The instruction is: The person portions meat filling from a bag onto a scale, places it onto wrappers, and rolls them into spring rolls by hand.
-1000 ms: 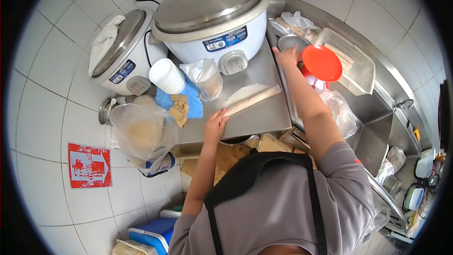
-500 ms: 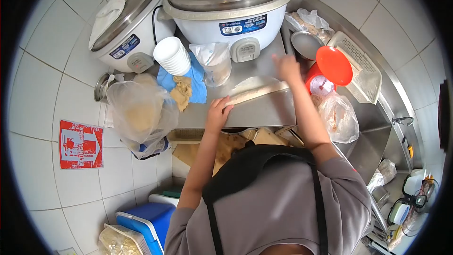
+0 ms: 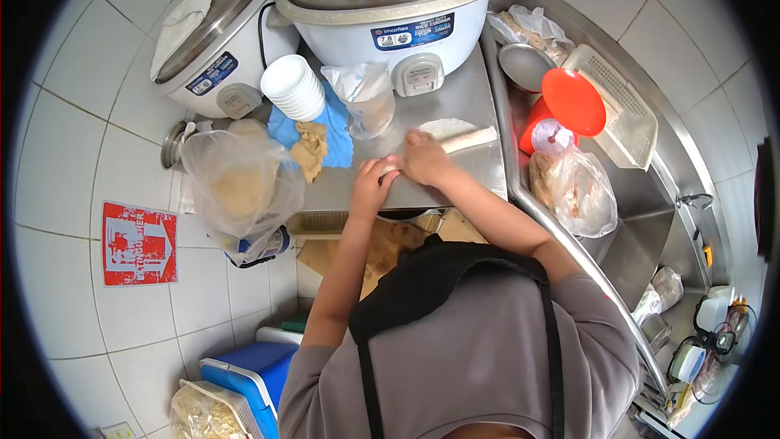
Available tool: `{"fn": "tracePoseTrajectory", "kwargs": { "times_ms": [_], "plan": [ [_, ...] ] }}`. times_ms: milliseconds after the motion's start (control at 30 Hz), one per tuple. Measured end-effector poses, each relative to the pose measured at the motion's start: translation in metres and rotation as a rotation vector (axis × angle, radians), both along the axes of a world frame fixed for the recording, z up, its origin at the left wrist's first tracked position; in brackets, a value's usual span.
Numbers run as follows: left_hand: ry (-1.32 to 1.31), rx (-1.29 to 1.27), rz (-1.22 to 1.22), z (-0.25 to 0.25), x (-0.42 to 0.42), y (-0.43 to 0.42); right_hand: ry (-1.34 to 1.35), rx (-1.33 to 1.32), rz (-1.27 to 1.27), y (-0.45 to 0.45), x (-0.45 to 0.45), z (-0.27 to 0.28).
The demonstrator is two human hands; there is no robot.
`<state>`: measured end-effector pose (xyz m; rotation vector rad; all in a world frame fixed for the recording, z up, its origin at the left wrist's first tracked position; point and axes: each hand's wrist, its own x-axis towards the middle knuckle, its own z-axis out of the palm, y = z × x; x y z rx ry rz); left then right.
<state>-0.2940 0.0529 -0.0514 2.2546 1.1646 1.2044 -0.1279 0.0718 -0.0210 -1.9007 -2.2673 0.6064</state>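
Note:
A long pale roll [image 3: 471, 140] lies slantwise near the front of the steel counter, with a thin whitish sheet or patch [image 3: 445, 128] along its far side. At the left end of the roll, my left hand [image 3: 374, 185] is closed, its fingers and thumb gripping the tip. My right hand [image 3: 424, 158] rests just beside it, fingers curled over the roll's left half. Whatever those right fingers hold is hidden beneath them. Behind my hands stands a clear plastic container [image 3: 370, 110] with a bag in it.
Two rice cookers [image 3: 390, 16] stand at the back. To the left are stacked white bowls [image 3: 291, 89], a blue cloth [image 3: 337, 134] and a plastic bag [image 3: 244, 183]. A red scale [image 3: 552, 134], a bagged item [image 3: 581, 195] and a white basket [image 3: 621, 114] sit beyond the counter's right edge.
My right hand has come leftward from the counter's right side to the roll, beside my left hand. My left hand stays at the roll's left end.

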Motion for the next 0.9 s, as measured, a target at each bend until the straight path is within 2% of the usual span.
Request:
{"fn": "tracePoseTrajectory", "kwargs": {
  "times_ms": [100,133,233,267,400,500,533,567,633,667,733,767,833,900],
  "plan": [
    [0.027,-0.002,-0.003,0.004,-0.002,0.0,0.08,-0.041,-0.124,-0.002,0.009,0.007],
    [0.024,-0.005,-0.002,0.004,-0.002,-0.002,0.032,-0.043,-0.252,-0.008,0.021,0.021],
    [0.021,-0.004,-0.003,0.006,0.001,0.001,-0.146,0.024,-0.32,-0.004,0.06,0.014],
    [0.028,-0.008,-0.006,0.006,-0.001,-0.001,-0.161,-0.031,-0.334,-0.004,0.062,0.01],
    [0.035,-0.002,-0.031,0.008,0.001,-0.002,-0.092,0.056,-0.043,-0.017,0.019,0.015],
    [0.047,-0.012,-0.022,0.009,0.0,-0.004,-0.17,-0.067,-0.098,-0.012,0.036,0.024],
    [0.063,-0.021,-0.012,0.011,0.0,-0.005,-0.22,0.026,-0.235,-0.008,0.05,0.015],
    [0.078,-0.028,-0.003,0.013,0.002,-0.005,-0.174,0.02,-0.26,-0.007,0.072,0.008],
    [0.193,0.171,0.069,0.027,0.013,-0.012,-0.086,0.013,-0.309,-0.013,0.106,0.025],
    [0.251,0.266,0.106,0.031,0.02,-0.016,0.042,0.163,-0.244,-0.016,0.114,0.024],
    [0.193,0.2,-0.061,0.028,0.04,-0.016,0.294,0.447,-0.1,-0.026,0.122,0.02],
    [0.165,0.162,-0.143,0.026,0.051,-0.015,0.284,0.368,-0.06,-0.028,0.122,0.017],
    [0.208,0.082,-0.12,0.027,0.066,-0.007,0.263,0.225,0.019,-0.024,0.124,0.012],
    [0.244,0.042,-0.122,0.025,0.072,0.006,0.281,0.334,0.063,-0.018,0.124,0.005]
  ]
}}
